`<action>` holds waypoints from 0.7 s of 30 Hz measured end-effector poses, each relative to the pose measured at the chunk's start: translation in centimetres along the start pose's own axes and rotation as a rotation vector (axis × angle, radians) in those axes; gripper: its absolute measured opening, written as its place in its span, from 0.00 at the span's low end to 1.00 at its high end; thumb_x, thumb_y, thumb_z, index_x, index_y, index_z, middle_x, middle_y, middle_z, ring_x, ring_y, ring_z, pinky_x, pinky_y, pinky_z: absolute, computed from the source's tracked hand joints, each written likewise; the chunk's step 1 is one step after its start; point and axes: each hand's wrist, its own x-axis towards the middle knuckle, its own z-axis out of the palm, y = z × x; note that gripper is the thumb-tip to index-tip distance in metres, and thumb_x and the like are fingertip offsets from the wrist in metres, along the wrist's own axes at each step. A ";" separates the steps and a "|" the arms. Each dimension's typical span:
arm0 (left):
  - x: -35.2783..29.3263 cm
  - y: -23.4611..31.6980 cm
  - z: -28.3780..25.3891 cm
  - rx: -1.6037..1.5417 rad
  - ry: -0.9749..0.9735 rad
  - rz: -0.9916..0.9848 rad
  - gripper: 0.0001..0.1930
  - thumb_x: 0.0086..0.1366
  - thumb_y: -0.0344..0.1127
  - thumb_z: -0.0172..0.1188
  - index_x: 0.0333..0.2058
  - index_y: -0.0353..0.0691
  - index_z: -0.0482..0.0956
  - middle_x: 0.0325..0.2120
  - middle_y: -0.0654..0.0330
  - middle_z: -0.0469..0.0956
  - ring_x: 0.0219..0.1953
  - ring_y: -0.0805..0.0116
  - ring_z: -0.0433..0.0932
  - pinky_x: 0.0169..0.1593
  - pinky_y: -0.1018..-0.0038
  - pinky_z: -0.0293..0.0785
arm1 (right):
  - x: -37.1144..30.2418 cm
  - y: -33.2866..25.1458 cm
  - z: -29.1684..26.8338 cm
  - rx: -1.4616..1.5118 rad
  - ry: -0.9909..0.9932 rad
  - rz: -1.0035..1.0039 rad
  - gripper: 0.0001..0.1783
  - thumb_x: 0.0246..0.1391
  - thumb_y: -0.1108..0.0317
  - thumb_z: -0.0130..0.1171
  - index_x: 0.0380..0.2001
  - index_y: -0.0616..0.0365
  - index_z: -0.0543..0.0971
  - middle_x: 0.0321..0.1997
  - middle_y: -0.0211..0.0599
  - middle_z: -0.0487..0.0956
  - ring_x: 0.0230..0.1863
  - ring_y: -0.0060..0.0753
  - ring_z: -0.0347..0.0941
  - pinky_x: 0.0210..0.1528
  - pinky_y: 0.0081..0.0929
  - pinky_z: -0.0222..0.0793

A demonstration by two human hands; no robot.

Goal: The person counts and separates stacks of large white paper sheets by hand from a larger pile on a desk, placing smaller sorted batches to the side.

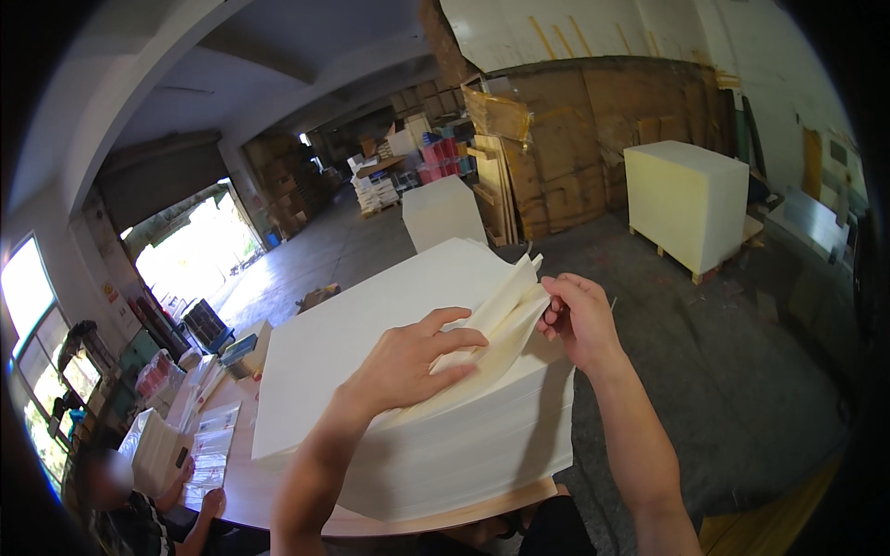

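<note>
A thick stack of large off-white paper sheets (357, 320) stands on the table in front of me. My left hand (417, 361) lies on the top sheets with its fingers spread, pressing near their right part. At the stack's right corner, my right hand (582, 320) is closed in a pinch on the edge of several lifted sheets (513, 324). Those sheets curl up and fan apart between my two hands. How many are pinched cannot be made out.
The wooden table (243, 482) reaches left, where a person sits by plastic-wrapped packs (211, 454) and a stack of paper (153, 452). Beyond the table are a pale stack (443, 211) and a palletised paper block (686, 199). Brown boards (593, 139) lean behind.
</note>
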 end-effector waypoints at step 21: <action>-0.7 2.4 1.3 0.290 0.068 0.097 0.39 0.66 0.48 0.68 0.73 0.46 0.66 0.66 0.49 0.72 0.43 0.49 0.86 0.47 0.60 0.86 | -6.1 2.3 0.1 -1.347 -0.488 -0.858 0.26 0.56 0.46 0.69 0.51 0.50 0.84 0.57 0.40 0.81 0.60 0.45 0.76 0.63 0.52 0.61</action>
